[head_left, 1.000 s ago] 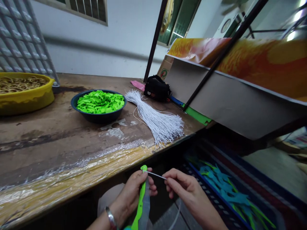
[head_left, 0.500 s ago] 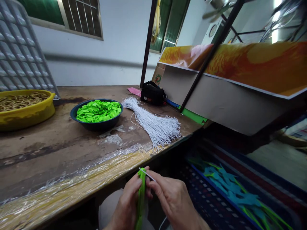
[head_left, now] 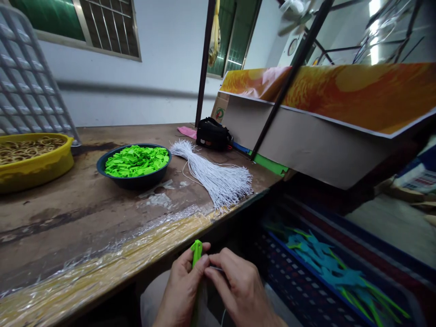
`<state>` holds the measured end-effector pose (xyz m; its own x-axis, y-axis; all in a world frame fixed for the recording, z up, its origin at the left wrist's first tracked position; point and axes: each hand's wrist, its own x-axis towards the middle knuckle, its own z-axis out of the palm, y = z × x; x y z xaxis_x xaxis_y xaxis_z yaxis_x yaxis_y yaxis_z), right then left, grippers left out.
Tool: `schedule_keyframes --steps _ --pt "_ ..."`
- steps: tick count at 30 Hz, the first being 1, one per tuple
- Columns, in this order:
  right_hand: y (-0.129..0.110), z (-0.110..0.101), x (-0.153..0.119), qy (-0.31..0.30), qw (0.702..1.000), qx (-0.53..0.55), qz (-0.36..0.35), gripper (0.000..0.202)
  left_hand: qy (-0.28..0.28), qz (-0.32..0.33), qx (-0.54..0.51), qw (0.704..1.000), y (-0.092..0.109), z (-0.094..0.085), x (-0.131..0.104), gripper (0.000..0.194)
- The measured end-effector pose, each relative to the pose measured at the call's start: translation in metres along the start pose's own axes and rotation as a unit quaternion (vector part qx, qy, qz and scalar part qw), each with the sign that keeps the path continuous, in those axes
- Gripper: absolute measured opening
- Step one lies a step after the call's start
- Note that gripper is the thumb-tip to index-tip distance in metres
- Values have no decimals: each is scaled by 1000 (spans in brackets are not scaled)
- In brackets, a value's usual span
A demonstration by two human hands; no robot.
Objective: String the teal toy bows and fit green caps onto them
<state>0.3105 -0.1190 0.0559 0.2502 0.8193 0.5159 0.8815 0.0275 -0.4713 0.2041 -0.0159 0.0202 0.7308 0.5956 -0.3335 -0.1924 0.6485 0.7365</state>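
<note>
A bright green folded strip [head_left: 196, 251] stands up out of my left hand [head_left: 179, 288], gripped between thumb and fingers. My right hand [head_left: 238, 279] is closed in a pinch on a thin white cord [head_left: 218, 268], its fingertips touching the left thumb. Part of the cord hangs below, between the hands. The strip's lower end is mostly hidden. Beyond them, on the table, lies a tied-looking bundle of white cords [head_left: 218, 177]. To its left, a dark bowl [head_left: 136, 182] holds a heap of green pieces [head_left: 138, 160].
The brown table [head_left: 85, 209] has a plastic-wrapped front edge. A yellow basin [head_left: 41, 171] of small tan rings and a grey rack [head_left: 34, 86] are at left. A black bag [head_left: 213, 134] sits behind the cords. Lower right, a blue crate [head_left: 299, 281] contains blue-and-green pieces [head_left: 327, 263].
The cord end has gone from across the strip's top to lower down beside the left thumb. My right hand has shifted slightly down, and the view has turned a little right.
</note>
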Motion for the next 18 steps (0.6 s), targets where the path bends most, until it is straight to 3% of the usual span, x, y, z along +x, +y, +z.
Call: schedule_keyframes --steps 6,12,18 --pt "-4 -3 10 71 997 38 15 19 -16 -16 -72 997 0 -3 -3 50" --pt "-10 11 14 105 992 66 -34 18 -42 12 -56 997 -5 3 -2 48" --pt "-6 14 10 90 995 33 -18 16 -72 57 9 996 -5 9 -5 46"
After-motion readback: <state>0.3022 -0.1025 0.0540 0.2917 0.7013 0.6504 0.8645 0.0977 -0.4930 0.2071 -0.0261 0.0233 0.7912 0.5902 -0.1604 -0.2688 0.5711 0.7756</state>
